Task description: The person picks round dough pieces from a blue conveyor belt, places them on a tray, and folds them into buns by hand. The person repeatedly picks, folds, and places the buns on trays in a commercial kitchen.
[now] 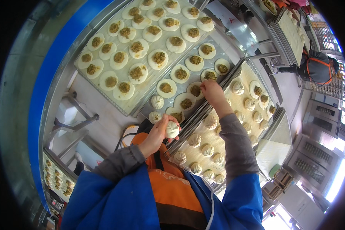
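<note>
In my left hand (pixel 156 135) rests a pleated stuffed bun (pixel 172 130), the fingers curled around it in front of my chest. My right hand (pixel 214 93) reaches farther out, its fingers closed and pointing down beside a dough round with brown-green filling (pixel 209 75). What those fingertips pinch, if anything, is hidden. More flat dough rounds with filling lie around it on a dark metal tray (pixel 149 108), such as one filled round (pixel 165 87) to the left. Two pleated buns sit at that tray's left edge, including a whole bun (pixel 157 101).
A large tray of filled dough rounds (pixel 103 89) lies at the far left. To the right, a paper-lined tray (pixel 228 143) carries several pleated buns and a few open rounds. Stacked boards (pixel 283 36) and a person in dark clothing (pixel 319 69) are at the far right.
</note>
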Tool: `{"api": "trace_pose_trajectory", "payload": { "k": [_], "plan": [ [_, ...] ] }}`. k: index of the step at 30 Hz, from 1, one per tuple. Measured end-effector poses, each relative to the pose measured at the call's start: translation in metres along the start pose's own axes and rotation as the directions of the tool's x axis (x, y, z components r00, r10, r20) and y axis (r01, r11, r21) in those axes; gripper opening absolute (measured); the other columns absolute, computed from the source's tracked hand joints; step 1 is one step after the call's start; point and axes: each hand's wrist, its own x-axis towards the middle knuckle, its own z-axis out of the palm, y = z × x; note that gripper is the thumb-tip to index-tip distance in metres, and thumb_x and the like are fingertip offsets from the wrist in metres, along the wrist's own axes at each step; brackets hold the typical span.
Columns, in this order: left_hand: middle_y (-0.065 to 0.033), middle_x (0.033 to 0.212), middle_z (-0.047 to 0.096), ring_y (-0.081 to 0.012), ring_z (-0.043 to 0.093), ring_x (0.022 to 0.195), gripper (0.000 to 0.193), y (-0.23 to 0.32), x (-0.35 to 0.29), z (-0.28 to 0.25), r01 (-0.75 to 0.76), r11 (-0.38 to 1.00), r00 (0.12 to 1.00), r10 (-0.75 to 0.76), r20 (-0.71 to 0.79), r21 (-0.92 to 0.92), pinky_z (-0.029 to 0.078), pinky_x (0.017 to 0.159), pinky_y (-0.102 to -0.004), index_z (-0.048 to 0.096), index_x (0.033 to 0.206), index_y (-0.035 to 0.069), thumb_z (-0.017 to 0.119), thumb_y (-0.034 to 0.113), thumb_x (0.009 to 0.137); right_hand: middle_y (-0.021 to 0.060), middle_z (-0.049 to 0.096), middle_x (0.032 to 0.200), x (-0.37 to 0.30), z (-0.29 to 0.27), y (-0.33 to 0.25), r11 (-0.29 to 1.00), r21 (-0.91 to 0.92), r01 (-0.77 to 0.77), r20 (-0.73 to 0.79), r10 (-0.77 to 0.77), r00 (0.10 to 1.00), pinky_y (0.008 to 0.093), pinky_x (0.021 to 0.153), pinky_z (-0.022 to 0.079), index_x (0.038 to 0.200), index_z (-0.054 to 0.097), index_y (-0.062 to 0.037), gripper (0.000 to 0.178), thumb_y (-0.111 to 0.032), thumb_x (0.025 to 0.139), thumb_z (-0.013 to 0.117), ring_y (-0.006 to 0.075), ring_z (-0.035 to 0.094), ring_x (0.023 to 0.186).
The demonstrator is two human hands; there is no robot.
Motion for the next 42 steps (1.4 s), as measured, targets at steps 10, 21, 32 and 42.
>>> {"api": "trace_pose_trajectory", "payload": {
  "k": [10, 21, 32, 42],
  "plan": [
    [-0.0095, 0.1, 0.064, -0.0165, 0.065, 0.075, 0.056, 0.0, 0.009, 0.003, -0.065, 0.998, 0.997, 0.065, 0.029, -0.011, 0.049, 0.061, -0.0265, 0.054, 0.111, 0.008, 0.022, 0.053, 0.109, 0.0126, 0.069, 0.089, -0.018, -0.04, -0.02, 0.916, 0.381, -0.124, 0.022, 0.125, 0.992, 0.0357, 0.077, 0.052, 0.095, 0.07, -0.0042, 0.012, -0.015, 0.089, 0.067, 0.0256, 0.067, 0.083],
    [-0.0055, 0.1, 0.065, -0.0129, 0.066, 0.075, 0.057, 0.014, 0.021, 0.054, -0.203, 0.978, 0.971, 0.206, 0.123, -0.035, 0.05, 0.061, -0.0248, 0.055, 0.113, 0.008, 0.025, 0.056, 0.108, 0.0028, 0.065, 0.089, -0.129, -0.105, -0.099, 0.518, 0.855, -0.009, 0.016, -0.01, 1.0, 0.0242, 0.065, 0.046, 0.096, 0.07, -0.0024, 0.005, -0.001, 0.092, 0.069, 0.0098, 0.058, 0.073],
    [-0.0098, 0.098, 0.064, -0.0167, 0.065, 0.075, 0.062, -0.005, 0.02, 0.045, -0.109, 0.994, 0.993, 0.109, 0.043, -0.007, 0.048, 0.062, -0.0275, 0.054, 0.109, 0.007, 0.022, 0.059, 0.107, 0.0076, 0.067, 0.091, -0.024, -0.03, -0.018, 0.986, -0.14, 0.088, -0.091, -0.101, 0.991, 0.0413, 0.082, 0.054, 0.094, 0.074, -0.0108, 0.012, -0.015, 0.086, 0.066, 0.0284, 0.066, 0.096],
    [-0.0087, 0.099, 0.066, -0.0146, 0.068, 0.075, 0.055, -0.008, 0.019, 0.024, -0.133, 0.99, 0.991, 0.134, 0.013, -0.049, 0.05, 0.058, -0.0246, 0.054, 0.111, 0.006, 0.027, 0.054, 0.109, 0.0047, 0.067, 0.091, 0.002, 0.005, -0.008, 0.978, -0.201, 0.058, -0.04, -0.068, 0.997, 0.0414, 0.079, 0.054, 0.086, 0.074, -0.0129, 0.011, -0.018, 0.082, 0.065, 0.0269, 0.068, 0.092]
  ]
}}
